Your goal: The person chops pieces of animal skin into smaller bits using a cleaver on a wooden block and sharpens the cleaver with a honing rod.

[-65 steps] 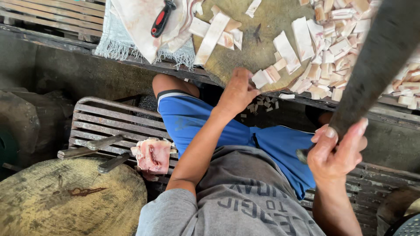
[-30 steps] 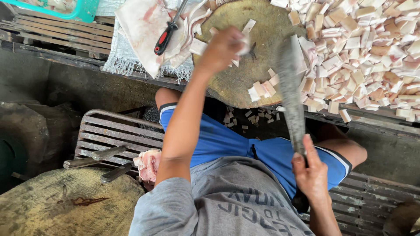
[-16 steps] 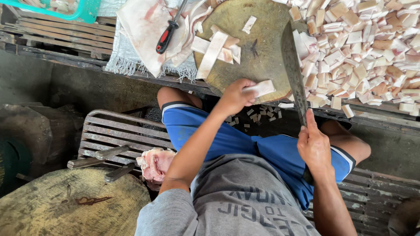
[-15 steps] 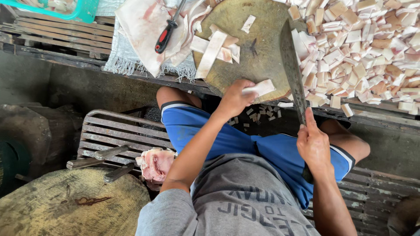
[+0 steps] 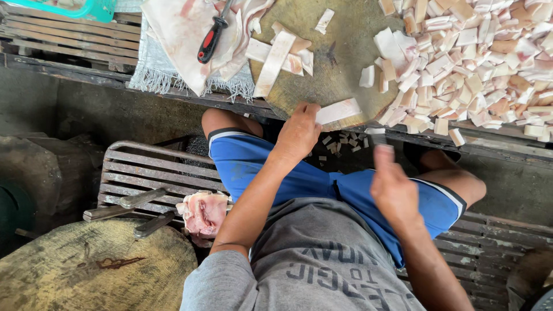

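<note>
While pinning a pale meat strip [image 5: 339,110] steady on the round chopping block [image 5: 345,63]; left hand [image 5: 298,133] gripping; right hand [image 5: 393,187] blurred, grip unreadable.

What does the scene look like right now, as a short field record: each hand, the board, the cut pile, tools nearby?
left hand: holds a pale meat strip at the near edge of the round board
right hand: raised over the lap, blurred; grip cannot be told
board: more strips lie on it
cut pile: pale cubes right of the board
knife: red-black handle, lying on skin sheets by the cloth
bench: a meat lump
</note>
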